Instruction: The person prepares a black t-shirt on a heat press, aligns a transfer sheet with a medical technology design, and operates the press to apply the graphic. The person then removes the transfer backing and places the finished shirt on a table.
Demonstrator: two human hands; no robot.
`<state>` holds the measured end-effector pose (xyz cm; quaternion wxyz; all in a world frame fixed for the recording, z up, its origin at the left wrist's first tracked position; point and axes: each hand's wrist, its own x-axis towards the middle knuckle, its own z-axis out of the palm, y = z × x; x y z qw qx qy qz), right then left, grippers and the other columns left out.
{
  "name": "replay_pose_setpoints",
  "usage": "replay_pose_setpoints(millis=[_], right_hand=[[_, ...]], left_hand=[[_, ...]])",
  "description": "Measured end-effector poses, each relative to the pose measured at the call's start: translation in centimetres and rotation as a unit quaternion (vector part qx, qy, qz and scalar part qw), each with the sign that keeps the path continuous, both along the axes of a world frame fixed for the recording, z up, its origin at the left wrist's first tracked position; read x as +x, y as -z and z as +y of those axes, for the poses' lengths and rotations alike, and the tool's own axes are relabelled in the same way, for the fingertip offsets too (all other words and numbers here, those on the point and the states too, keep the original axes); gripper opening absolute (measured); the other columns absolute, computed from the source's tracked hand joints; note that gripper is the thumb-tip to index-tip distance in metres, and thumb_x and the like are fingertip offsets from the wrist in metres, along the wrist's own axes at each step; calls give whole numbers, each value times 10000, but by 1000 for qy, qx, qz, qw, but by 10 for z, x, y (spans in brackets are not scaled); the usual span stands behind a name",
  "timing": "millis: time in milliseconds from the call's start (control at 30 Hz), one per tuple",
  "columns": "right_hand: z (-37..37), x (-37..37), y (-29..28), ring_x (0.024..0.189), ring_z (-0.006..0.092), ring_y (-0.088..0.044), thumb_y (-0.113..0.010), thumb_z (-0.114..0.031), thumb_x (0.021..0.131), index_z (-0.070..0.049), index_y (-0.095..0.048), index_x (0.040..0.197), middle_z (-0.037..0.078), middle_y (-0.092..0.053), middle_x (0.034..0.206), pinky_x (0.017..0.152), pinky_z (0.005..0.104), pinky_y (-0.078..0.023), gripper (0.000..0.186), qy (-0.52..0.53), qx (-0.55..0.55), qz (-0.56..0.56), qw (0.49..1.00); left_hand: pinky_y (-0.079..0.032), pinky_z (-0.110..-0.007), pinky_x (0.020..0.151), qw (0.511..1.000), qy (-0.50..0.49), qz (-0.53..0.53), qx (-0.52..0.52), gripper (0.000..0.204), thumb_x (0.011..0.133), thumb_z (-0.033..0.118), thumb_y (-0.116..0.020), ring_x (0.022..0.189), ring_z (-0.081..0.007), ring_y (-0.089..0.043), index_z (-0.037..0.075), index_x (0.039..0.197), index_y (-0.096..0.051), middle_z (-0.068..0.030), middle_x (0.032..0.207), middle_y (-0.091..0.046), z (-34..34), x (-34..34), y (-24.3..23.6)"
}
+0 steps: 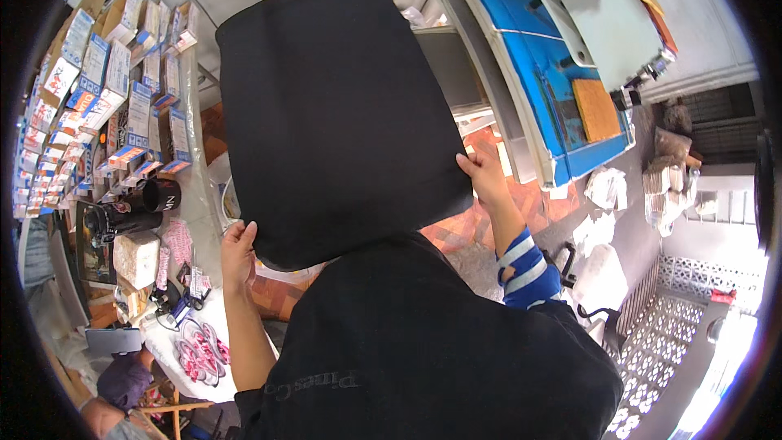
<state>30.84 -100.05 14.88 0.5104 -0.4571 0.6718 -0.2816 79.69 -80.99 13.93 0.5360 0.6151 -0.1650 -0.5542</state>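
A large black cloth [334, 114], roughly rectangular with rounded corners, is spread out between my two hands in front of me. My left hand [239, 257] closes on its near left corner, with the thumb on top. At the near right corner my right hand [484, 180] pinches the edge, the thumb lying over the fabric. The cloth hangs nearly flat and smooth, apart from the floor. Its near edge overlaps my own black shirt in view, so where it ends there is hard to make out. Its underside is hidden.
To the right ahead stands a blue-topped machine table [521, 57] with an orange-brown pad [597, 110]. Stacked white and blue boxes [122, 90] fill the left side. Nearer left, a white table [175, 350] bears pink-and-white items [201, 350]. Reddish tiled floor [456, 231] shows below the cloth.
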Motion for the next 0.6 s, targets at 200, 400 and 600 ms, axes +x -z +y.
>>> replay_pose_setpoints(millis=[200,400,600], right_hand=[[-3,-2,3,822,142,-613,-638,-208,1031,7,-703,933,30,-663,906,767,284,-492,245,57,78,-137,986],[4,-11,24,854,119,-578,-653,-255,1017,-33,-755,1048,-11,-662,932,769,332,-481,246,-14,-2,-28,999],[3,-14,31,976,142,-578,-637,-184,1039,31,-690,1010,16,-596,991,921,291,-466,222,47,11,-229,972]], left_hand=[[-574,-279,712,990,18,139,-1,151,1023,206,-662,795,-129,-701,59,1052,-674,-42,964,-742,15,34,33],[-555,-358,906,990,9,143,7,231,1027,205,-640,979,-186,-698,30,1176,-659,-55,1089,-732,20,23,16],[-537,-272,711,989,5,146,-11,152,1033,202,-638,782,-104,-662,78,1116,-667,3,946,-717,23,20,24]])
